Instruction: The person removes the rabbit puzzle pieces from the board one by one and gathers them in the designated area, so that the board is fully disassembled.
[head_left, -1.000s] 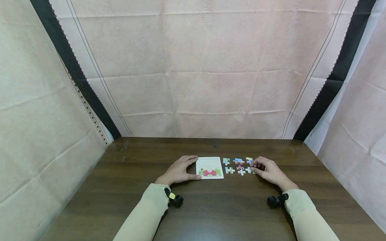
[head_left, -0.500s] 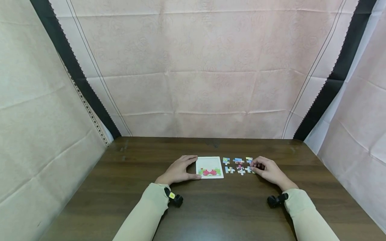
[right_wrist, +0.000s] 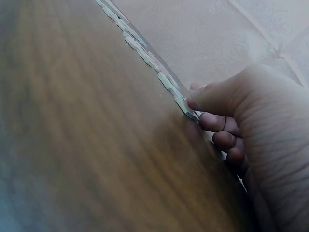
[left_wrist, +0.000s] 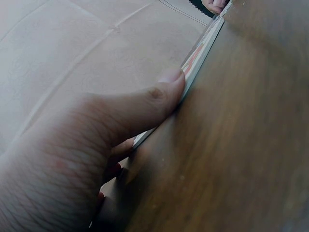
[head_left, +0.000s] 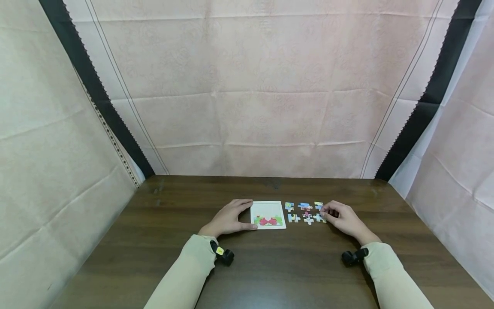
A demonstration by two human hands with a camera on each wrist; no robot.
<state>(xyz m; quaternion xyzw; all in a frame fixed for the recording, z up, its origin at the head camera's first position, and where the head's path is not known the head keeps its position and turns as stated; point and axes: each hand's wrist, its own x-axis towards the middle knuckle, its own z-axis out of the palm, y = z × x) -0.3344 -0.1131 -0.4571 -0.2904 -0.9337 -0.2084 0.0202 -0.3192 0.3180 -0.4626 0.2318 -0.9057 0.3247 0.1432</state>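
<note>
A white-framed jigsaw board [head_left: 269,207] lies flat on the table, its lower part showing red and green picture pieces. My left hand [head_left: 228,218] holds it at the left side, thumb at the near corner and fingers at the far corner. In the left wrist view the thumb [left_wrist: 169,92] presses on the board's edge. Loose puzzle pieces lie in rows to the right of the board. At the right end of the near row, my right hand [head_left: 341,218] pinches a blue-and-white puzzle piece [head_left: 318,218] at its edge; the piece lies on the table.
Several other pieces, such as a blue-and-yellow one [head_left: 289,207] and a pink-and-white one [head_left: 308,219], lie between the board and my right hand. The brown wooden table [head_left: 285,266] meets pale cloth walls [head_left: 262,107] at the back and both sides.
My right fingertips have shifted very slightly to the right at the end piece, so a little more of it shows. My left hand and the board stay where they were.
</note>
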